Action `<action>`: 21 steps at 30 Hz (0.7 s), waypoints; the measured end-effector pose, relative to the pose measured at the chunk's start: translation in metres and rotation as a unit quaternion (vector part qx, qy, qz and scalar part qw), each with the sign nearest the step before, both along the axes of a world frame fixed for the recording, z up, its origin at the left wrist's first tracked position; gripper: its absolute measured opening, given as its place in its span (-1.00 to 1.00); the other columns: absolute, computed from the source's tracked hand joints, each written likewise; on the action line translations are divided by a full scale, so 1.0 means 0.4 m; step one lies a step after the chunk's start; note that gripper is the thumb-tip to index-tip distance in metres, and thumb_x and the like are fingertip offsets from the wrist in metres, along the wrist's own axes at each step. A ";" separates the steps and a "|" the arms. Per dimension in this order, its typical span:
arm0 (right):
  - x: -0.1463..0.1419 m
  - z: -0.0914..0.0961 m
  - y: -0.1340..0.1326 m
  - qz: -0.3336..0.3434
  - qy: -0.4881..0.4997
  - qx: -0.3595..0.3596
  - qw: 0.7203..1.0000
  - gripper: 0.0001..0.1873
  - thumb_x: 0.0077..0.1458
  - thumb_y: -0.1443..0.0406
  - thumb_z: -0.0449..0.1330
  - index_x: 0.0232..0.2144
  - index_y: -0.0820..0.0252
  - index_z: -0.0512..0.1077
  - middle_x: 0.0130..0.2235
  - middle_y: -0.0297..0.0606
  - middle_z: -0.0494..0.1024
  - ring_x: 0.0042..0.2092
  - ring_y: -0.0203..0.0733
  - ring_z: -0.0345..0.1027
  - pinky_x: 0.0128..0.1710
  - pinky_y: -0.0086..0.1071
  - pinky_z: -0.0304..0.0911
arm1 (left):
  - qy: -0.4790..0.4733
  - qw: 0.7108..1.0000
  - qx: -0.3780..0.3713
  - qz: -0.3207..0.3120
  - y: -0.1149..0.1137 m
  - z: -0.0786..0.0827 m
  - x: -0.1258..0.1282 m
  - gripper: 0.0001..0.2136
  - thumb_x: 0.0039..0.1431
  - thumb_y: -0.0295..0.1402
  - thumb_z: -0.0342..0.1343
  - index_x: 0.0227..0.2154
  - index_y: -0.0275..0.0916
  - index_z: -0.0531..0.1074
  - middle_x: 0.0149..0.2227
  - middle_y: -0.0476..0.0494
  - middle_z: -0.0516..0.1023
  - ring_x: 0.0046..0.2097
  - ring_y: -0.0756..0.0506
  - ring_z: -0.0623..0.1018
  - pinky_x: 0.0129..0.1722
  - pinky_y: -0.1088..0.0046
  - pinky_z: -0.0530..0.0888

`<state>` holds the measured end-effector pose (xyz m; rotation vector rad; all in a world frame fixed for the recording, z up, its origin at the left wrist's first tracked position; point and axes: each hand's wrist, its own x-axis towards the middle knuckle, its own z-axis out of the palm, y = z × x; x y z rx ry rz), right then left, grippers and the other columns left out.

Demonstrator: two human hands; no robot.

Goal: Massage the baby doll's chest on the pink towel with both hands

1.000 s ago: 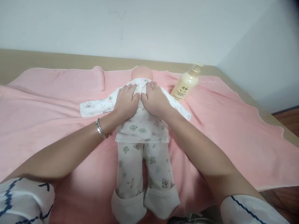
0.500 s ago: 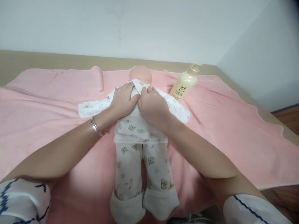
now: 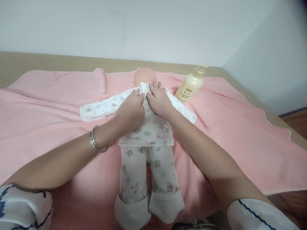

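Observation:
A baby doll (image 3: 145, 76) lies on its back on a pink blanket, its head toward the wall and its face mostly hidden. It wears a white printed shirt (image 3: 153, 135) and matching trousers (image 3: 134, 172) with turned-up white cuffs. My left hand (image 3: 131, 110) is closed, pinching the shirt near the neck. Beside it, my right hand (image 3: 159, 99) grips the shirt's upper front with bent fingers. Cloth is bunched between the two hands, and a fastener, if there is one, is hidden.
The pink blanket (image 3: 240, 137) covers most of the tabletop (image 3: 21, 67). A pale yellow pump bottle (image 3: 189, 84) stands tilted beyond the doll's right-hand sleeve. A white wall (image 3: 153, 28) rises behind the table. Something dark shows below the front edge.
My left hand has gone from lying flat on the shirt to pinching its collar. My right hand has shifted slightly right and its fingers have loosened a little.

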<state>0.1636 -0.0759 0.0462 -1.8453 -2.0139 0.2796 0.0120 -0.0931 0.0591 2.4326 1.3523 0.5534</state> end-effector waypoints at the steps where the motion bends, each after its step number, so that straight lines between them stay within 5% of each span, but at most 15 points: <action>1: -0.004 0.009 -0.003 -0.013 -0.006 -0.021 1.000 -0.28 0.37 0.30 -0.17 0.49 0.51 0.08 0.55 0.09 -0.01 0.57 0.31 -0.26 0.52 0.28 -0.22 | -0.009 1.000 -0.013 0.006 0.008 -0.003 0.001 -0.51 0.31 -0.55 -0.23 0.17 -0.39 0.46 0.33 -0.35 0.42 0.45 -0.26 0.32 0.51 0.08 0.26; 4: -0.019 0.035 -0.022 -0.023 -0.045 -0.057 0.997 -0.26 0.44 0.25 -0.15 0.53 0.54 -0.05 0.56 0.13 -0.08 0.57 0.34 -0.26 0.53 0.23 -0.24 | -0.041 0.998 -0.047 0.023 0.049 -0.018 0.001 -0.47 0.34 -0.46 -0.23 0.27 -0.36 0.41 0.43 -0.29 0.32 0.53 -0.27 0.18 0.57 0.03 0.12; 12: -0.056 0.031 -0.084 -0.028 -0.130 -0.008 0.991 -0.35 0.47 0.30 -0.13 0.47 0.59 0.10 0.44 0.31 0.20 0.47 0.38 0.08 0.41 0.19 0.13 | -0.076 0.995 -0.041 0.048 0.136 -0.074 -0.007 -0.52 0.42 -0.25 -0.21 0.19 -0.25 0.49 0.37 -0.28 0.44 0.49 -0.29 0.28 0.55 0.00 0.13; 21: -0.008 0.058 -0.036 -0.029 -0.048 -0.053 0.997 -0.45 0.48 0.24 -0.17 0.22 0.52 0.39 0.25 0.23 0.47 0.32 0.30 0.28 0.31 0.13 0.24 | -0.034 0.999 0.020 0.017 0.073 -0.062 -0.006 -0.47 0.45 -0.26 -0.27 0.28 -0.37 0.39 0.39 -0.39 0.38 0.46 -0.33 0.29 0.53 -0.07 0.15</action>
